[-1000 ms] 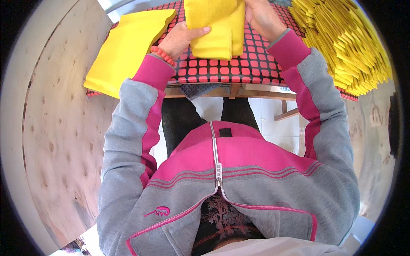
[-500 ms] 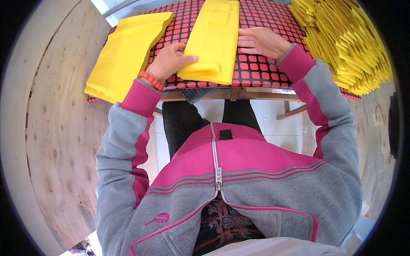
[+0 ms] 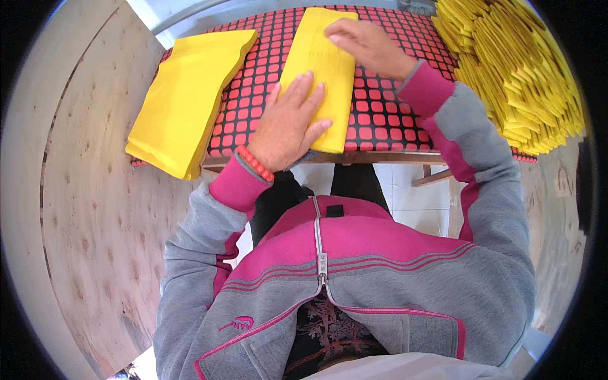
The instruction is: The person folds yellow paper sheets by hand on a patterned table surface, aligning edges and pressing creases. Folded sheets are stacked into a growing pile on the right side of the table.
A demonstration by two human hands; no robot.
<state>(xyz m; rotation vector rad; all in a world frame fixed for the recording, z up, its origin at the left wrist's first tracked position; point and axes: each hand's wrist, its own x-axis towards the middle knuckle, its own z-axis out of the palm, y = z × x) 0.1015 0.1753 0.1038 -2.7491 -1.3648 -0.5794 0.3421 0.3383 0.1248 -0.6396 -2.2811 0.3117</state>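
A long, flat folded piece of yellow fabric (image 3: 310, 54) lies lengthwise on the table, its near end reaching the front edge. My left hand (image 3: 288, 123) rests flat on its near half, fingers spread and pressing down. Over the far right part of the same piece is my right hand (image 3: 370, 47), its fingers curled, slightly blurred, with nothing seen in them. To the left lies a wider stack of flat yellow fabric (image 3: 190, 95), which neither hand touches.
A red-and-black checked cloth (image 3: 386, 104) covers the table. At the right, a big heap of folded yellow pieces (image 3: 513, 69) is piled up. Wooden panels (image 3: 95, 190) stand along the left side. Below the front edge show a wooden rail and white floor tiles (image 3: 418, 196).
My left hand has moved from the folded piece's near left edge to flat on top of it. The right hand has lifted from its right edge to over its far part. The piece has shifted nearer.
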